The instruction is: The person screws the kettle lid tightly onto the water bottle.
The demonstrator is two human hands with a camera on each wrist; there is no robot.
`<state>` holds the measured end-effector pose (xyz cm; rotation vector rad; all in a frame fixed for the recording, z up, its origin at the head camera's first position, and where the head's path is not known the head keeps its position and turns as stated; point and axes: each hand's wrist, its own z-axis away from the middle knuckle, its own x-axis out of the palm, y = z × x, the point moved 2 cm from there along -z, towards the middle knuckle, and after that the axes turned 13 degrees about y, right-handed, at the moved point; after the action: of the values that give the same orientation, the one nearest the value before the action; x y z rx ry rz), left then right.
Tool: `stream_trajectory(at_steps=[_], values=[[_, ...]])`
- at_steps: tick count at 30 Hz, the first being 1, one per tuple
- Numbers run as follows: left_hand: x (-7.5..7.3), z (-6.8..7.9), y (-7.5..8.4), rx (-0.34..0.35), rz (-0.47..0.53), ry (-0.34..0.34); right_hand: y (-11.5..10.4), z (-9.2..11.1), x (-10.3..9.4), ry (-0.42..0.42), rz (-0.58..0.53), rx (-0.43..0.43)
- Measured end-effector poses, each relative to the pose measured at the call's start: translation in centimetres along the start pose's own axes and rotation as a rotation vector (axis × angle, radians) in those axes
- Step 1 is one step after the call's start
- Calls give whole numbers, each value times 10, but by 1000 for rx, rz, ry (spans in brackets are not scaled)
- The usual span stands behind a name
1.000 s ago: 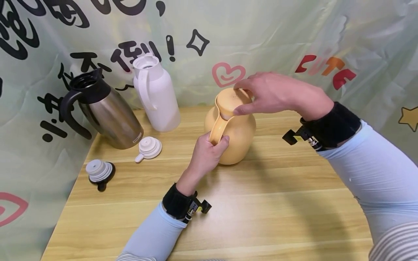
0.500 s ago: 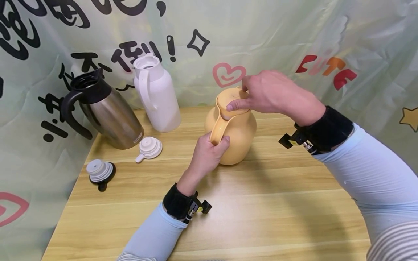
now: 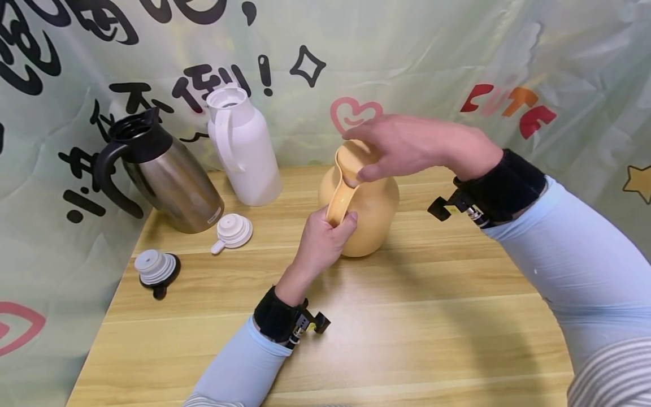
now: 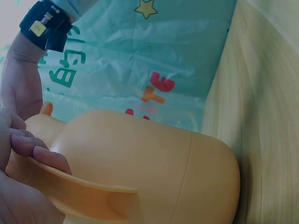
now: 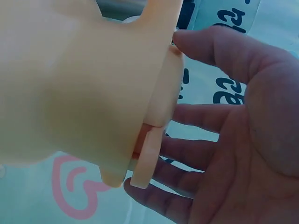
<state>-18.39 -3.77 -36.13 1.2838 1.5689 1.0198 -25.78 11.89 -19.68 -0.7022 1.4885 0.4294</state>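
Note:
A round-bellied, peach-yellow thermos jug (image 3: 373, 212) stands upright on the wooden table. My left hand (image 3: 321, 240) grips its handle (image 3: 340, 204), thumb laid along the outside; the left wrist view shows the fingers curled round the handle (image 4: 88, 186). The jug's lid (image 3: 353, 158) sits in the mouth. Over it, my right hand (image 3: 407, 148) holds the lid by its edge. In the right wrist view the thumb is at one side of the lid (image 5: 167, 88), while the fingers reach round the side with the small tab (image 5: 147, 161).
A steel thermos jug (image 3: 175, 175) with a black top and a white thermos jug (image 3: 246, 147) stand lidless at the back left. Before them lie a white stopper (image 3: 234, 230) and a black-rimmed stopper (image 3: 155, 267). A printed cloth (image 3: 432, 62) hangs behind the table.
My right hand has turned and shifted its grasp about the lid, its thumb moving off the top and down to the near edge. My left hand and the thermos jug have stayed put.

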Motion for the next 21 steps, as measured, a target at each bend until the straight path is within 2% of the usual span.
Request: stream_trajectory(at_steps=[3,6,13,21], values=[[0,0,0,4,5,4,-1,-2,0,-27,-1,28],[0,1,1,-3,6,5,-1,-3,0,-18,26,73],[0,0,0,-12,-4,-9,-3,-3,5,34,132,198],[0,-1,-1,-12,-8,-5,-7,-5,11,124,265,232]])
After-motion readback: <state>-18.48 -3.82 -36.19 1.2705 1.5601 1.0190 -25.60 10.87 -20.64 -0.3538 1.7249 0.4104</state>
